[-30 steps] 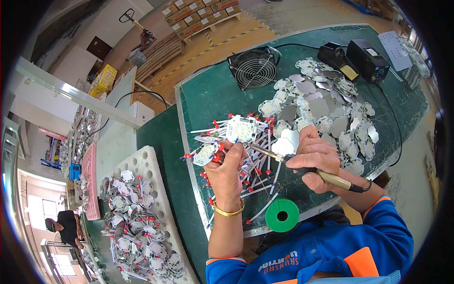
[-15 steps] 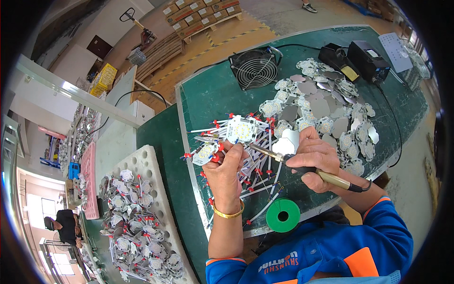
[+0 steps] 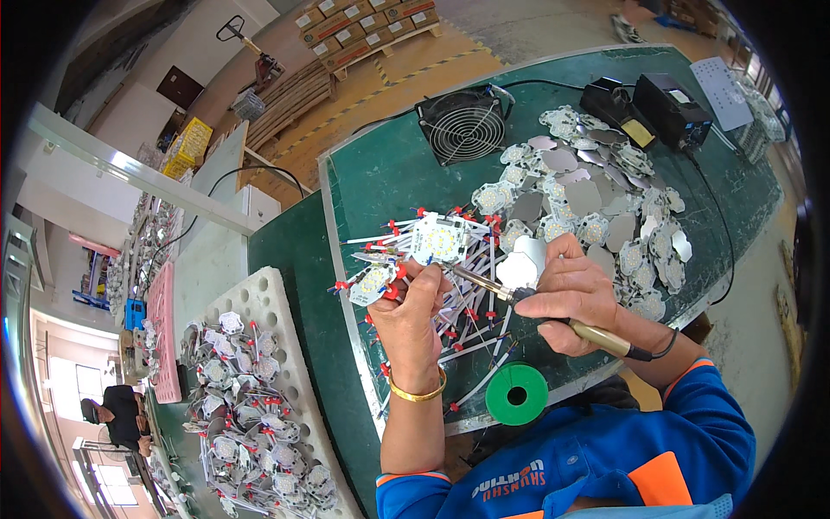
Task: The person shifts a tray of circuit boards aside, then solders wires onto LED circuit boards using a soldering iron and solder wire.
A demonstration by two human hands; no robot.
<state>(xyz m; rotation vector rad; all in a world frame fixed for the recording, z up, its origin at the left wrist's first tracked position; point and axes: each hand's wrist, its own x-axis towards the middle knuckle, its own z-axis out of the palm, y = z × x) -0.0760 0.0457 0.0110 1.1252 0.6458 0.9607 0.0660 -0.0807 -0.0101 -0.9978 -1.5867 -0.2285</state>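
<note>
My left hand [image 3: 410, 322] pinches a white LED board [image 3: 439, 237] at its lower edge, thumb on top. A second LED board [image 3: 373, 285] with a red-sleeved wire sits beside the same fingers; how it is held is partly hidden. My right hand [image 3: 572, 294] is closed round a soldering iron [image 3: 602, 338], its tip at the first board's lower edge near my left thumb. Beneath both boards lies a heap of white wires [image 3: 474, 303] with red sleeves. A green spool [image 3: 538, 400] stands at the table's near edge.
Loose LED boards [image 3: 593, 228] are piled right of the wires. Behind them stand a black fan [image 3: 467, 130] and a black box with a cable [image 3: 673, 112]. At left, a foam tray [image 3: 304, 400] carries wired boards. A person [image 3: 125, 415] is far left; another's foot shows top right.
My right hand and the soldering iron have shifted slightly left, bringing the tip closer to my left thumb. At the top right, the passing person's foot has moved rightward.
</note>
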